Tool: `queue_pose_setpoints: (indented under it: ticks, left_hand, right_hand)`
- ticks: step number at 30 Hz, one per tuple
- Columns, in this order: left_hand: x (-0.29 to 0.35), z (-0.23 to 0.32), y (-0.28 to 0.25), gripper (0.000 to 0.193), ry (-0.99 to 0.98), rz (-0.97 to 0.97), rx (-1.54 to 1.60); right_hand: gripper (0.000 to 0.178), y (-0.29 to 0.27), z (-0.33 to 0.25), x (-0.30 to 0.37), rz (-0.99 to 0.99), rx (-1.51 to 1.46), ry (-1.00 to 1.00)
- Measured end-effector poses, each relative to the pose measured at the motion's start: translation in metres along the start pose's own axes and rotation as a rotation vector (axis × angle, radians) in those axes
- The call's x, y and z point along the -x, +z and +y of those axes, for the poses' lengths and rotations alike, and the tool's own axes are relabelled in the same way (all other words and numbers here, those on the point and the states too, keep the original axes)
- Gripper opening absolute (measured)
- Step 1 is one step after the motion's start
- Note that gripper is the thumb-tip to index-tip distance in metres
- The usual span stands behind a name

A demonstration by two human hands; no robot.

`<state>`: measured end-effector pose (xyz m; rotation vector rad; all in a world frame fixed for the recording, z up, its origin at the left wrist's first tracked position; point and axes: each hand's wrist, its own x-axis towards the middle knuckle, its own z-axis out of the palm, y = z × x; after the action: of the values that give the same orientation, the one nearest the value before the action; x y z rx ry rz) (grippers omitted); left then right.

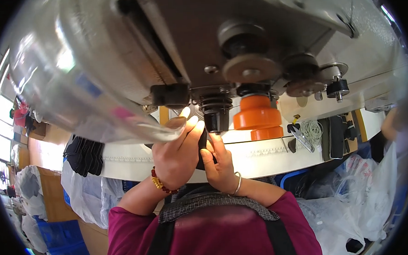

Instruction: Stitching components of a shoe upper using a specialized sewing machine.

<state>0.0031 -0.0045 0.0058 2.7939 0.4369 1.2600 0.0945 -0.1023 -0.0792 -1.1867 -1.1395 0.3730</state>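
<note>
Close under the head of a sewing machine [199, 44], both my hands are together over the white table. My left hand [172, 159], with a beaded bracelet on its wrist, reaches forward with its fingers together by the lit stitching area. Beside it my right hand [221, 168], with a bangle, pinches a narrow black piece of fabric [203, 148] between thumb and fingers. The left fingers press along that same piece. Its far end is hidden beneath the machine head. An orange round part [257, 113] hangs from the machine just right of my hands.
A stack of black pieces [84, 154] lies at the table's left edge. To the right are thread snips [301, 137], a coil of cord [312, 133] and black strips [336, 136]. Plastic bags [355, 198] hang at the right, blue crates [65, 245] stand lower left.
</note>
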Motion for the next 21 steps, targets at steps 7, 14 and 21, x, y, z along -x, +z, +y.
queue_pose_setpoints:
  ticks: [7,14,21]
  left_hand:
    - [-0.0009,-0.001,-0.001,0.024,0.01,-0.022,-0.079]
    - [0.002,-0.0033,0.0039,0.022,-0.009,-0.015,-0.04]
    - [-0.0013,-0.0036,0.0004,0.024,0.015,0.005,-0.03]
  right_hand:
    - [0.057,0.001,0.0053,0.0031,-0.013,0.019,0.043]
    - [0.056,-0.0033,0.0057,0.0033,-0.038,0.013,0.07]
    - [0.055,-0.0025,0.0056,0.0052,-0.055,-0.037,0.052]
